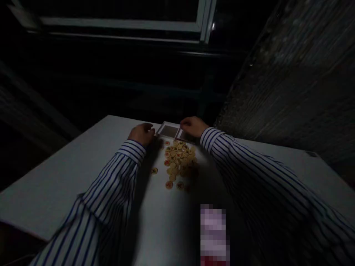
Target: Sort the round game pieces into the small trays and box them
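Note:
Several round wooden Chinese chess pieces (177,159), marked in red or dark ink, lie in a loose pile on the white table. Just behind the pile rests a shallow two-part case, its left half (169,131) and right half (185,137) side by side. My left hand (142,133) is beside the left half, thumb and fingers a little apart, with nothing visible in them. Over the right half is my right hand (193,126), its fingers bent together at that half's back edge near the middle. Shadow hides part of the right half and of the pile.
The white table (69,166) narrows toward its far edge, just behind the case. A blurred pinkish block (213,234) covers the lower middle. A rough dark wall (299,81) rises on the right, and a window frame (119,24) is at the back. Light is dim.

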`<state>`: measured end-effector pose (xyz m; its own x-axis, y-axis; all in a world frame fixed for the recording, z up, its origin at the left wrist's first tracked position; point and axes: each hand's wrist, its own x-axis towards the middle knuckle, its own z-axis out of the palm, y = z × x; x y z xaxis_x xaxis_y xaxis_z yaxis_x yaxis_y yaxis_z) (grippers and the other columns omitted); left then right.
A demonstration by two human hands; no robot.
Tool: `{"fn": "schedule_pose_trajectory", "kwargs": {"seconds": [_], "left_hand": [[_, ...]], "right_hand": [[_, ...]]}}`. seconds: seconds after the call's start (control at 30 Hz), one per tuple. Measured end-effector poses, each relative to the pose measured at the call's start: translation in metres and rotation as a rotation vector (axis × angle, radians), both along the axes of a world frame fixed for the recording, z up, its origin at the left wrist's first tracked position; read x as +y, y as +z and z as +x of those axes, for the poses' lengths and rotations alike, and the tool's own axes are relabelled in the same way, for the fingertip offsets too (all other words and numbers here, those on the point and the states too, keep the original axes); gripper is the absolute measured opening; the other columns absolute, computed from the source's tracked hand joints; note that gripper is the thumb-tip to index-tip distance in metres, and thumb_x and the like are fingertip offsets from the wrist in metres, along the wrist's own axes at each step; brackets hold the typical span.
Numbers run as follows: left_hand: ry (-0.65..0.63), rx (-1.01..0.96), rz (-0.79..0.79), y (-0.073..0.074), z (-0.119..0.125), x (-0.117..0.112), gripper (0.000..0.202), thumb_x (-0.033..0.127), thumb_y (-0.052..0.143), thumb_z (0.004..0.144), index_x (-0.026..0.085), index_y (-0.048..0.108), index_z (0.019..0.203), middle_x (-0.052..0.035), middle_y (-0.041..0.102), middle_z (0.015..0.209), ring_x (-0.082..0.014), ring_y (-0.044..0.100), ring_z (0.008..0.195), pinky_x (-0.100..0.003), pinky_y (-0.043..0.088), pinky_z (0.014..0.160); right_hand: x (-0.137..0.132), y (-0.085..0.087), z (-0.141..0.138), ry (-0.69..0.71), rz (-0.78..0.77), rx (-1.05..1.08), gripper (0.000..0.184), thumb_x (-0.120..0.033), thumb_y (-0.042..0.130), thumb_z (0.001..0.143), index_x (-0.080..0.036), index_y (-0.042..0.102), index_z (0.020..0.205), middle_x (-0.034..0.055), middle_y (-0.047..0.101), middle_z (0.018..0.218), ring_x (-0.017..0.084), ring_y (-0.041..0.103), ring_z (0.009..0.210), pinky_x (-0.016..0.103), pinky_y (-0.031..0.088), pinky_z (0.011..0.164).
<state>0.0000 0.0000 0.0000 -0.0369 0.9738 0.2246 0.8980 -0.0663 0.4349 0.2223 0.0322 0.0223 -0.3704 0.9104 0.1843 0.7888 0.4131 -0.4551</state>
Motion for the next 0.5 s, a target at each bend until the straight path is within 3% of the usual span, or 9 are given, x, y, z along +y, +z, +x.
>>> {"fn": "schedule_pose_trajectory", "kwargs": {"seconds": [0.2, 0.5], "left_hand": [[0.029, 0.007, -0.036, -0.002, -0.002, 0.009, 0.039, 0.033, 0.044, 0.073, 0.015, 0.059, 0.104, -0.0066, 0.065, 0.1, -0.018, 0.059, 0.093, -0.025, 0.045, 0.08], [0.038, 0.022, -0.065, -0.019, -0.002, 0.041, 0.039, 0.035, 0.044, 0.074, 0.016, 0.058, 0.104, -0.0077, 0.064, 0.103, -0.0188, 0.058, 0.094, -0.027, 0.044, 0.081]], "right_hand": [[0.01, -0.004, -0.001, -0.01, -0.025, 0.009, 0.026, -0.03, 0.049, 0.075, -0.018, 0.063, 0.092, 0.0031, 0.065, 0.089, 0.015, 0.059, 0.082, 0.023, 0.043, 0.072], [0.044, -0.018, 0.002, -0.047, -0.029, -0.111, 0.027, -0.028, 0.047, 0.076, -0.02, 0.061, 0.098, 0.0033, 0.065, 0.092, 0.015, 0.058, 0.085, 0.023, 0.042, 0.071]]}}
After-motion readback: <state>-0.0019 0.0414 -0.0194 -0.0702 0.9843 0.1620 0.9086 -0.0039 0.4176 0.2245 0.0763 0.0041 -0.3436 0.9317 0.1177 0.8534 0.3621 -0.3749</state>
